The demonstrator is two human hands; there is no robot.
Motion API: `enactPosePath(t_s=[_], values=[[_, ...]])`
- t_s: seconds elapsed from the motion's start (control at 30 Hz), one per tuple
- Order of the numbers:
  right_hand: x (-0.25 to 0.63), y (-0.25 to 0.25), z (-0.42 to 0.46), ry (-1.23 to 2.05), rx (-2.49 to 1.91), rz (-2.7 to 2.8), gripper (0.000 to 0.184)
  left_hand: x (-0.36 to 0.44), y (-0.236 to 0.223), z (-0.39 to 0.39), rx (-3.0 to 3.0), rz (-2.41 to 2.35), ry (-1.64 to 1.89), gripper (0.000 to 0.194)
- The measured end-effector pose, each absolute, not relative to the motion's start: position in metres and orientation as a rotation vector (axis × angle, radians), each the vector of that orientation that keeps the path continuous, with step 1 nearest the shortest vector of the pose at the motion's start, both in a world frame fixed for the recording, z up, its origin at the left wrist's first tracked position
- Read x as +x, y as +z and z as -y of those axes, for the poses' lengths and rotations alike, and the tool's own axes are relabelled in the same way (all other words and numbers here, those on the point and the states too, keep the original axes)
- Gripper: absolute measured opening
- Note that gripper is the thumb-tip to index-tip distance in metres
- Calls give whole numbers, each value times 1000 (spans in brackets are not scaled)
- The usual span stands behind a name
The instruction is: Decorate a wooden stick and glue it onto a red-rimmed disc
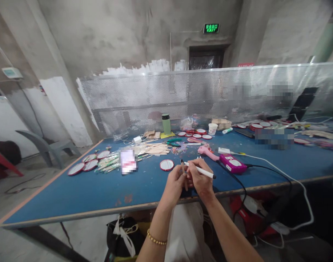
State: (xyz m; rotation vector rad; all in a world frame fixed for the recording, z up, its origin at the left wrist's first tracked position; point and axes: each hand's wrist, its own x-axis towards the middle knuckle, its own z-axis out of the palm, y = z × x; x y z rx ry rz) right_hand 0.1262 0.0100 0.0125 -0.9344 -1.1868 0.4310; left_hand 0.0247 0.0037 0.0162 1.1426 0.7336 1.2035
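Observation:
In the head view, my left hand (176, 182) is closed around a narrow wooden stick (183, 167), held upright near the table's front edge. The stick's top end looks black. My right hand (201, 180) grips a white marker (203, 171) with a black rear end, its writing tip pointing left at the upper part of the stick. Some of the right fingers are hidden behind the stick and hand. Just beyond my left hand a round white disc with a red rim (167, 165) lies flat on the blue table (95, 196).
A pink glue gun (208, 152) and a purple box with cables (233, 163) lie to the right. Wooden sticks (157, 149), pliers (173, 142), a green bottle (166, 124) and a paper cup (212, 128) stand or lie farther back. More red-rimmed discs (76, 169) are left. A perforated metal screen (144, 94) borders the back.

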Motion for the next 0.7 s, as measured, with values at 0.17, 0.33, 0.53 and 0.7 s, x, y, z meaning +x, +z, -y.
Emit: enactPosePath(t_s=[0.17,0.33,0.53,0.7], values=[[125,11,-10,472,-940,1162,21,25,15,-5,1165,-723,1198,34],[125,11,-11,484,-953,1172,20,25,16,-4,1166,-704,1193,38],[126,12,-11,412,-931,1200,22,24,15,-4,1173,-692,1196,35],[126,12,-12,380,-917,1203,22,24,14,-5,1157,-681,1192,38]])
